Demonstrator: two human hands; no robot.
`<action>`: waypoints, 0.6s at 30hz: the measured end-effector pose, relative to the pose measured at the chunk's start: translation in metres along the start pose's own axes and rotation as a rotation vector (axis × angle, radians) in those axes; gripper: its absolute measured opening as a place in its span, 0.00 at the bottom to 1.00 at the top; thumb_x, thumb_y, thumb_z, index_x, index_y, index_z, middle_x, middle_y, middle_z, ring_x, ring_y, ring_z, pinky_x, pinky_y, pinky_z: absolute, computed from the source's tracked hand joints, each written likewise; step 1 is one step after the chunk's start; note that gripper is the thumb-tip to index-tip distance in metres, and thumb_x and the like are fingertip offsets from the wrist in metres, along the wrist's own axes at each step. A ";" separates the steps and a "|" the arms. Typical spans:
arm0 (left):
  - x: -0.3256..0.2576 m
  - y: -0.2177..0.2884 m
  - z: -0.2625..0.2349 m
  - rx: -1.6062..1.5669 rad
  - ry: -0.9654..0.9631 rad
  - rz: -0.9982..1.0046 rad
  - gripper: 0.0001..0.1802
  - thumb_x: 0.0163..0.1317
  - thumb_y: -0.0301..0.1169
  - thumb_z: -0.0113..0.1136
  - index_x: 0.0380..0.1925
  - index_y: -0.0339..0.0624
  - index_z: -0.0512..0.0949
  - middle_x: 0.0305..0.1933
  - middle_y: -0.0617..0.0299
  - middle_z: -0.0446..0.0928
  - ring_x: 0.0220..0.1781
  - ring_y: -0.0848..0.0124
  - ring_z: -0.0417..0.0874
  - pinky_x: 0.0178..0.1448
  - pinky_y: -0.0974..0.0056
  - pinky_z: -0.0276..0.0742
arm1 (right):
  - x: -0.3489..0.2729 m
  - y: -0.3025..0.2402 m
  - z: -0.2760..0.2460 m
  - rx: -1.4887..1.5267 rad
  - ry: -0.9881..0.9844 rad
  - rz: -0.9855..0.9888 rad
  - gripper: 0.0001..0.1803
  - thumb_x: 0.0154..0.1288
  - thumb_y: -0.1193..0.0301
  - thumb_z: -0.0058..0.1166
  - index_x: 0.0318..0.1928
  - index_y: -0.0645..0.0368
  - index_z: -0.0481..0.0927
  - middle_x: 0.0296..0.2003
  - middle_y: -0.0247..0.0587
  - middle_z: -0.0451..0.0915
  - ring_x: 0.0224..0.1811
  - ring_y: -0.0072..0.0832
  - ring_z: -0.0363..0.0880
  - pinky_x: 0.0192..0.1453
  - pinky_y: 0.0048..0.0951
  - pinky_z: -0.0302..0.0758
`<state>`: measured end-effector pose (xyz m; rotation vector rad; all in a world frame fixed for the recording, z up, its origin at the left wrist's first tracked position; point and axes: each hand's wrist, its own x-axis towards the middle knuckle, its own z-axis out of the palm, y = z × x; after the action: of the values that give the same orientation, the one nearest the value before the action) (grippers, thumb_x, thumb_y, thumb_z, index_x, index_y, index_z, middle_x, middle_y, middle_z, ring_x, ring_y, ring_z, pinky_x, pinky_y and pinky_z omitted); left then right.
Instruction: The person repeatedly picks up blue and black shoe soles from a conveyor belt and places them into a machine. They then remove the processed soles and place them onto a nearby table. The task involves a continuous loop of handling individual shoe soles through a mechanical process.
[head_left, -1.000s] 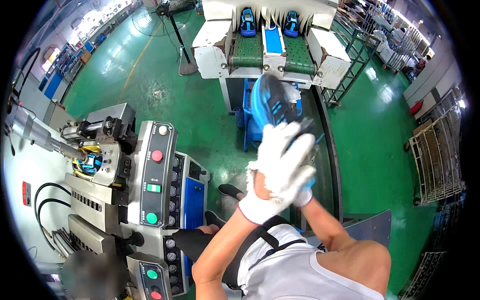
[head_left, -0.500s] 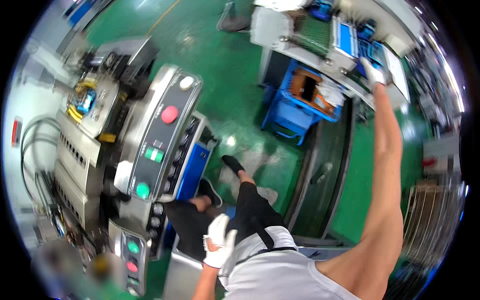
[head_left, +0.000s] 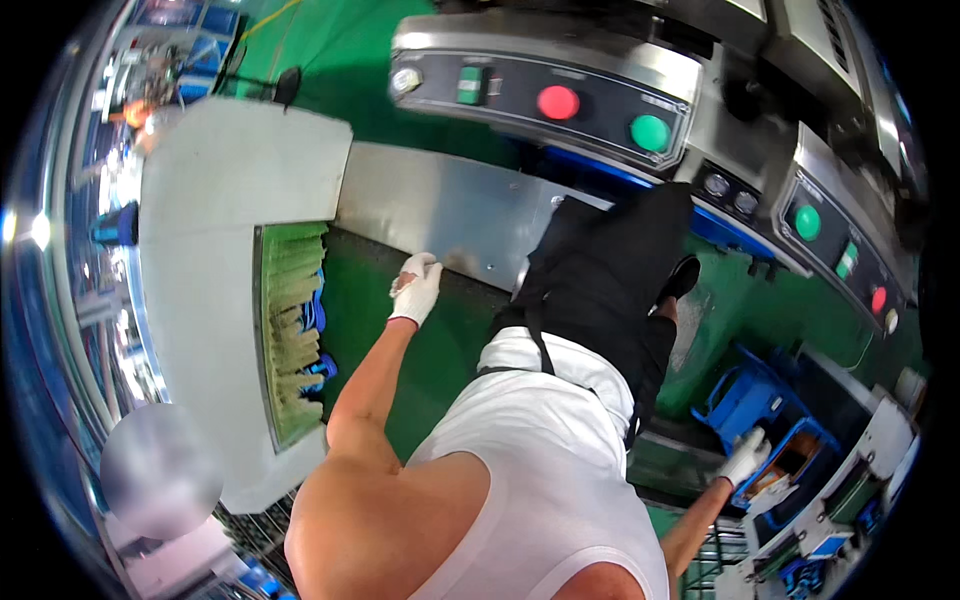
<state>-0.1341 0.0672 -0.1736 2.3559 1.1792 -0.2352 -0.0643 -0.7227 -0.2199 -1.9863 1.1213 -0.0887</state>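
Loosely half-curled left fingers [head_left: 431,271]; right fingers [head_left: 758,447] near blue cart [head_left: 747,397].

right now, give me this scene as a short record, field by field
left hand: white-gloved, holding nothing visible, nearest the steel panel
right hand: white-gloved, at the blue cart, contact unclear
control panel: round red button, round green button
picture left: pale housing, blue items partly showing along its strip curtain
floor: green
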 end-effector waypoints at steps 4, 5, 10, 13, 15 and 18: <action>0.010 -0.140 -0.020 0.193 0.133 -0.158 0.18 0.64 0.39 0.66 0.53 0.46 0.86 0.57 0.50 0.84 0.63 0.48 0.82 0.66 0.45 0.78 | -0.088 -0.086 0.107 -0.406 -0.233 -0.218 0.44 0.75 0.50 0.64 0.81 0.56 0.63 0.63 0.53 0.79 0.53 0.33 0.83 0.51 0.34 0.85; 0.016 -0.156 -0.032 0.284 0.182 -0.173 0.19 0.63 0.38 0.67 0.54 0.47 0.85 0.58 0.50 0.83 0.63 0.47 0.81 0.66 0.44 0.78 | -0.079 -0.091 0.114 -0.527 -0.302 -0.238 0.43 0.75 0.50 0.64 0.81 0.53 0.64 0.68 0.52 0.77 0.55 0.34 0.83 0.53 0.33 0.85; 0.050 -0.271 -0.118 0.736 0.473 -0.371 0.24 0.64 0.42 0.66 0.59 0.49 0.82 0.59 0.50 0.82 0.62 0.46 0.80 0.66 0.41 0.77 | -0.062 -0.126 0.137 -0.716 -0.328 -0.927 0.41 0.75 0.52 0.62 0.81 0.52 0.65 0.52 0.54 0.87 0.50 0.32 0.86 0.53 0.34 0.84; 0.066 -0.332 -0.174 0.609 0.256 -0.587 0.34 0.67 0.57 0.64 0.65 0.48 0.78 0.61 0.47 0.84 0.63 0.46 0.84 0.66 0.40 0.79 | -0.082 -0.198 0.141 -0.982 -0.454 -0.473 0.41 0.75 0.51 0.61 0.80 0.56 0.65 0.57 0.60 0.85 0.54 0.48 0.87 0.64 0.47 0.78; 0.081 -0.374 -0.197 0.528 0.028 -0.763 0.44 0.64 0.68 0.62 0.67 0.45 0.77 0.63 0.43 0.84 0.64 0.43 0.86 0.65 0.39 0.80 | -0.062 -0.202 0.140 -1.059 -0.430 -0.462 0.41 0.74 0.49 0.62 0.79 0.53 0.66 0.56 0.61 0.85 0.55 0.46 0.87 0.60 0.46 0.81; 0.080 -0.411 -0.176 0.582 -0.068 -0.695 0.43 0.62 0.70 0.61 0.66 0.52 0.80 0.68 0.49 0.82 0.70 0.49 0.82 0.72 0.37 0.74 | -0.029 -0.207 0.136 -1.001 -0.454 -0.477 0.41 0.73 0.49 0.63 0.78 0.53 0.68 0.61 0.57 0.83 0.57 0.45 0.85 0.56 0.44 0.84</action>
<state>-0.4208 0.4193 -0.1941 2.2417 2.0768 -0.9966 0.1166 -0.5635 -0.1568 -2.9001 0.3600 0.7783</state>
